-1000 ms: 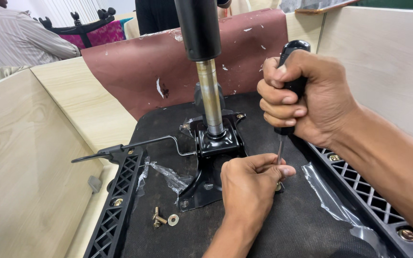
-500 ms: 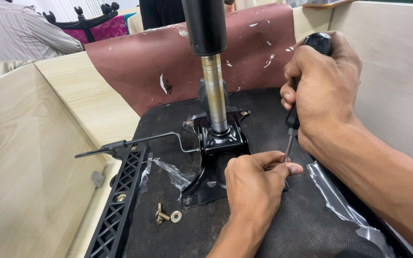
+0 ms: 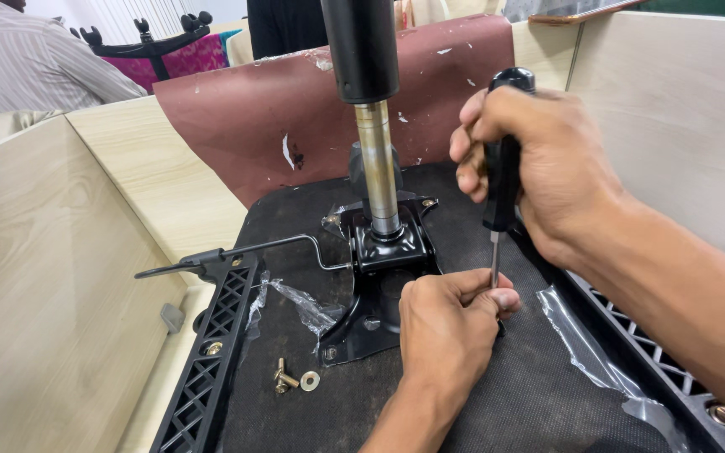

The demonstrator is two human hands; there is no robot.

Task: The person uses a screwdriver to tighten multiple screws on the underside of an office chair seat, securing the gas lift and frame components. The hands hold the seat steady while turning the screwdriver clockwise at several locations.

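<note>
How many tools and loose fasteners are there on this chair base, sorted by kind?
Screwdriver: 1, held in the right hand, shaft steadied by the left hand
Loose bolt: 1
Loose washer: 1
Total: 3

Right hand (image 3: 547, 164) fisted high, left hand (image 3: 451, 323) pinched low, forearms converging

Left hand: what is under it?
The left hand covers the screwdriver tip and part of the black metal bracket; any screw there is hidden. Dark seat underside shows around it.
</note>
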